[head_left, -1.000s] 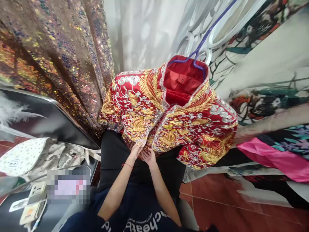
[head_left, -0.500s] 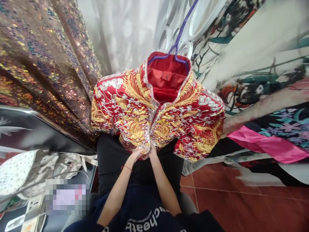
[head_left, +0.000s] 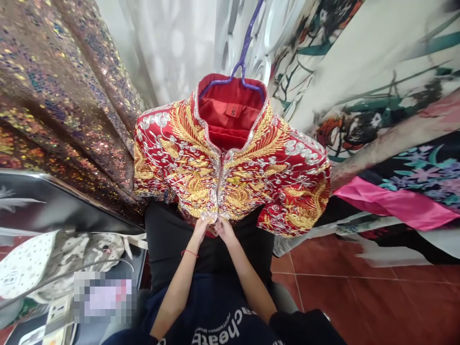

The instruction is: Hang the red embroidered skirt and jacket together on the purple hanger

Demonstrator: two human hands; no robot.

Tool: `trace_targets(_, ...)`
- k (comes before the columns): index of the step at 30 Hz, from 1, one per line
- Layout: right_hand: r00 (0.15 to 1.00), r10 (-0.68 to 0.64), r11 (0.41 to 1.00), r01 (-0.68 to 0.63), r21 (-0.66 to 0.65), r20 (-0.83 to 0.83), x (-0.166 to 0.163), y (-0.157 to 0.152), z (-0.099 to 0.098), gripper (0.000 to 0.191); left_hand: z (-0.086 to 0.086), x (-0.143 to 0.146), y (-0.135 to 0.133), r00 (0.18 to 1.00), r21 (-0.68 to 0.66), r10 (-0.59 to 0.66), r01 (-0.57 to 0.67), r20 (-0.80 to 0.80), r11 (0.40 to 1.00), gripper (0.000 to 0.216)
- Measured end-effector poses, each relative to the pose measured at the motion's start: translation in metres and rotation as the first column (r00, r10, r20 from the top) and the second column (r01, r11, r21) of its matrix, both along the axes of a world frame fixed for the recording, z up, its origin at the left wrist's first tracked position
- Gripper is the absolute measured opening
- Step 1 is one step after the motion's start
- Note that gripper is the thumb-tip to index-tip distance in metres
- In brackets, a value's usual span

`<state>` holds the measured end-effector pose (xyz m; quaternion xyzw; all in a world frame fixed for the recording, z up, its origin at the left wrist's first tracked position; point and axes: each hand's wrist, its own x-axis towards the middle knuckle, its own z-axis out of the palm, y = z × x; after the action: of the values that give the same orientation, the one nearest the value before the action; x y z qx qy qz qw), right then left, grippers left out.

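Observation:
A red jacket [head_left: 276,167] with gold and silver embroidery hangs in front of me on a purple hanger [head_left: 245,50]. Inside its stand-up collar shows a small red label with an "S". The two front edges lie side by side down the middle, apart at the neck. My left hand [head_left: 203,227] is closed on the silver-trimmed edge near the lower front. Right beside it, my right hand [head_left: 224,229] pinches the other front edge at the same height. Both sets of fingertips are partly hidden against the cloth, and any fastener between them is too small to make out.
A sequined curtain [head_left: 72,86] hangs at the left. Below it, a dark chair [head_left: 72,196] bears a white dotted cloth [head_left: 32,261] and a power strip [head_left: 59,314]. Patterned fabrics [head_left: 359,110] and a pink sash [head_left: 391,203] hang at the right, above red floor tiles [head_left: 334,297].
The jacket's front edges have come closer together and lie straighter. My right hand has turned so more of its back and fingers show. The view has shifted slightly.

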<state>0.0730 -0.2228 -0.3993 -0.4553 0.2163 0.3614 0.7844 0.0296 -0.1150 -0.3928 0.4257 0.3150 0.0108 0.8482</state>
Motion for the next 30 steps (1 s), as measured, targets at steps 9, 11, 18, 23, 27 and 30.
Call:
trace_targets(9, 0.998, 0.06, 0.995, -0.062, 0.074, 0.029, -0.003, -0.001, 0.001, 0.037, 0.001, -0.003, -0.004, 1.0, -0.02, 0.019, -0.02, -0.021, 1.0, 0.038)
trace_targets(11, 0.997, 0.068, 0.993, -0.071, 0.09, 0.03, -0.002, -0.001, 0.002, 0.038, 0.001, -0.004, -0.003, 0.999, -0.021, 0.03, -0.031, -0.023, 0.999, 0.038)
trace_targets(18, 0.999, 0.019, 0.99, -0.024, 0.139, 0.034, -0.006, 0.001, 0.007, 0.037, 0.007, -0.005, 0.002, 0.999, -0.044, 0.041, -0.041, -0.013, 0.998, 0.034)
trace_targets(23, 0.998, -0.039, 0.981, 0.031, 0.191, 0.039, -0.015, 0.003, 0.014, 0.032, 0.02, -0.007, 0.01, 1.0, -0.096, 0.006, -0.005, 0.018, 0.995, 0.026)
trace_targets(27, 0.996, -0.07, 0.975, 0.058, 0.216, 0.047, -0.02, 0.002, 0.022, 0.028, 0.028, -0.01, 0.015, 0.999, -0.146, 0.007, -0.001, 0.04, 0.989, 0.031)
trace_targets(30, 0.995, -0.086, 0.974, 0.072, 0.214, 0.053, -0.022, 0.002, 0.027, 0.024, 0.03, -0.011, 0.016, 0.999, -0.18, 0.02, -0.015, 0.03, 0.983, 0.026)
